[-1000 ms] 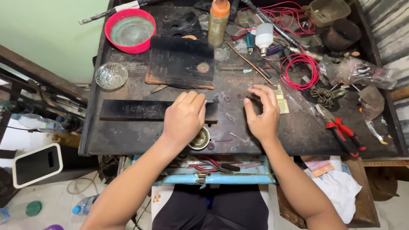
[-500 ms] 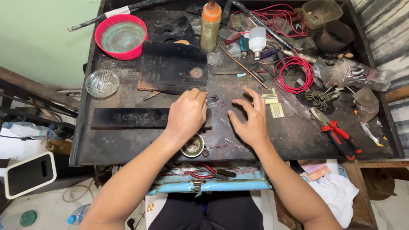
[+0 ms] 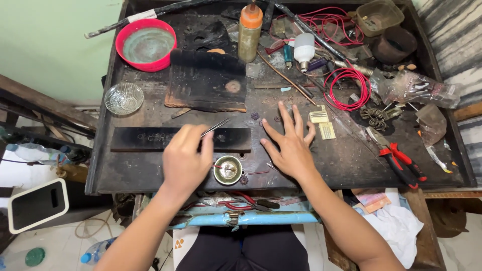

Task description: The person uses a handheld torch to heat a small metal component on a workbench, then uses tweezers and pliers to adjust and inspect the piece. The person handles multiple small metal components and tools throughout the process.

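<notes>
My left hand (image 3: 185, 159) is closed around thin metal tweezers (image 3: 216, 126), whose tips point up and right over a long black bar (image 3: 150, 139). Just right of that hand sits a small round brass cup (image 3: 228, 169). My right hand (image 3: 289, 142) lies flat on the dark workbench (image 3: 326, 165) with fingers spread and holds nothing. Small dark flower-shaped pieces (image 3: 255, 116) lie near its fingertips. Two small pale comb-like plates (image 3: 322, 123) lie just right of it.
A scorched black block (image 3: 206, 83), a red bowl (image 3: 146, 44), a glass dish (image 3: 124, 98) and an orange-capped bottle (image 3: 249, 32) stand behind. Red wire coil (image 3: 347, 89), red-handled pliers (image 3: 399, 160) and plastic bags (image 3: 419, 88) are at right. A blue drawer (image 3: 246, 219) is open below.
My left hand has drawn back toward the front edge and now grips the tweezers. My right hand has spread its fingers flat. The view has shifted closer.
</notes>
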